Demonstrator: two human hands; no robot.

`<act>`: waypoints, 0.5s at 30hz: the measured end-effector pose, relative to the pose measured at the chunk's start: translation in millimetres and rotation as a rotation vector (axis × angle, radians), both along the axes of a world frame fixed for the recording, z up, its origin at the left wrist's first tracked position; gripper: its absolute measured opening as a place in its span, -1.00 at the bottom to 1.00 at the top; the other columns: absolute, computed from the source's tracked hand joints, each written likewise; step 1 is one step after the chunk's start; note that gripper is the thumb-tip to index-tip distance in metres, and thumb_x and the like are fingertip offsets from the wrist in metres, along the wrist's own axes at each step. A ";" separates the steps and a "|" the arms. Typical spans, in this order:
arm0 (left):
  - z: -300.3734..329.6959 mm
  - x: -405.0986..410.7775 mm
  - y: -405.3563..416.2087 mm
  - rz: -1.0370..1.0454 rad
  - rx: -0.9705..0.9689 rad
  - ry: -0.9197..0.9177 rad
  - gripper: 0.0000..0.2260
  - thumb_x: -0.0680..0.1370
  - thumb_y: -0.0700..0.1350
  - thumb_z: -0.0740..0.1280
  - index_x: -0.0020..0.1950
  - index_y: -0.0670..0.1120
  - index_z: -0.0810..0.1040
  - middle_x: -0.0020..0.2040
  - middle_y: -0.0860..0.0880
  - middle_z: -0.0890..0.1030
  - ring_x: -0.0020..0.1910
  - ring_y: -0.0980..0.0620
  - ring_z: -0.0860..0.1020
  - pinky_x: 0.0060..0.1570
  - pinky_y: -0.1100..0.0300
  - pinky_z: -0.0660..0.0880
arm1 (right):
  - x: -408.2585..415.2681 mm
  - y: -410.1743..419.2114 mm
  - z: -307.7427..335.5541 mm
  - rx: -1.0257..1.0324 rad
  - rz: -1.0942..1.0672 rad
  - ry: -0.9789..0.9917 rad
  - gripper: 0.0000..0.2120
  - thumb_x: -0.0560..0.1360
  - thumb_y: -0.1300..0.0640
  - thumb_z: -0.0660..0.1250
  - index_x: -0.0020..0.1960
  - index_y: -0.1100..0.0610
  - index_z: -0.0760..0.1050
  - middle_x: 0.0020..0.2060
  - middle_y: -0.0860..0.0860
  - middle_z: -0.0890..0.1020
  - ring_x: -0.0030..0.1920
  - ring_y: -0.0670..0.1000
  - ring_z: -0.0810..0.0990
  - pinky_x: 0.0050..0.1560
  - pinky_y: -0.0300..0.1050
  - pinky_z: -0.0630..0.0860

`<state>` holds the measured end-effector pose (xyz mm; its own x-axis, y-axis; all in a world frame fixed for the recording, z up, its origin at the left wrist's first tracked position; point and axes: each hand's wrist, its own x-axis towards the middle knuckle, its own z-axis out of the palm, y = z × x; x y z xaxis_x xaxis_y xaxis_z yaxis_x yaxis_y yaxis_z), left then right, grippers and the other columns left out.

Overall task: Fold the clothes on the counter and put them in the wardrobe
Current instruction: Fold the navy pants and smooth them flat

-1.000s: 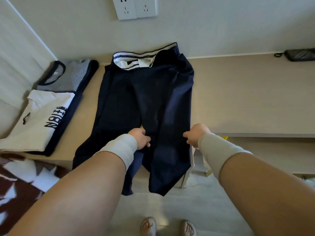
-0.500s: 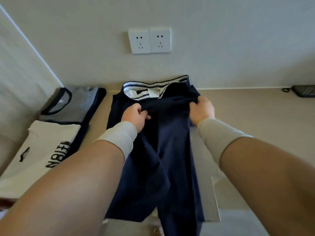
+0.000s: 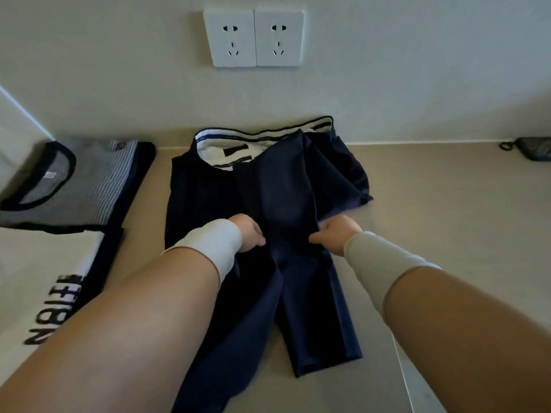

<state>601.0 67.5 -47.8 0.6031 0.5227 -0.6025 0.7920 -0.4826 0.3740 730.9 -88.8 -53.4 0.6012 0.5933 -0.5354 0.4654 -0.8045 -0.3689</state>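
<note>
Gripping dark trousers (image 3: 277, 222) mid-worktop (image 3: 432, 228): left hand (image 3: 249, 232) and right hand (image 3: 337, 236) each pinching cloth, apart. Waistband at back edge. Folded shirts (image 3: 68, 186) at left edge.

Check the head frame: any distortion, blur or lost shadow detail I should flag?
Head view: wide-angle bending, the counter edge and forearms bow outward; the navy trousers read nearly black, folds hard to separate between the left hand and right hand; the white T-shirt lettering at the left edge is smeared; the wall sockets are sharp, no glare.
</note>
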 end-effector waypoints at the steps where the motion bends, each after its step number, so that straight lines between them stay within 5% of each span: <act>1: -1.1 -2.0 -3.9 -0.006 0.002 0.022 -0.78 0.55 -0.08 0.37 0.18 -0.05 0.63 0.16 0.00 0.61 0.17 -0.01 0.54 0.07 0.26 0.38 | -4.3 -2.0 -1.8 -0.025 0.023 0.010 -0.67 0.53 -0.09 0.32 -0.10 0.20 0.55 -0.09 0.12 0.60 0.04 0.14 0.58 -0.02 -0.13 0.45; 6: 1.3 -18.3 -22.8 -0.070 0.015 0.102 -0.79 0.55 -0.08 0.35 0.16 -0.03 0.65 0.16 0.04 0.62 0.17 0.01 0.56 0.16 0.22 0.45 | -28.5 -17.2 -4.1 -0.063 0.045 0.003 -0.65 0.51 -0.01 0.34 0.14 0.24 0.58 0.08 0.17 0.62 0.12 0.17 0.58 0.02 -0.09 0.46; 11: 9.1 -48.9 -59.0 -0.003 0.028 0.125 -0.84 0.52 -0.07 0.36 -0.23 -0.04 0.66 -0.22 0.05 0.64 -0.15 0.04 0.56 -0.02 0.20 0.50 | -42.7 -58.5 4.2 -0.026 0.064 -0.004 -0.70 0.49 0.05 0.37 0.12 0.22 0.59 0.08 0.15 0.63 0.13 0.17 0.59 0.07 -0.07 0.51; 15: 16.7 -70.4 -104.4 0.043 -0.001 0.169 -0.81 0.56 -0.06 0.30 -0.05 -0.10 0.69 -0.07 0.01 0.69 -0.13 0.01 0.57 -0.02 0.16 0.52 | -60.1 -99.1 5.4 0.089 0.177 0.068 -0.55 0.39 -0.04 0.48 0.20 0.10 0.50 0.11 0.07 0.55 0.10 0.14 0.56 0.16 -0.01 0.53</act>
<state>530.6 -36.9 -31.1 0.4704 0.5451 -0.6940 0.8635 -0.4463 0.2347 670.8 -187.9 -47.9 0.4473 0.7332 -0.5122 0.5681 -0.6753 -0.4704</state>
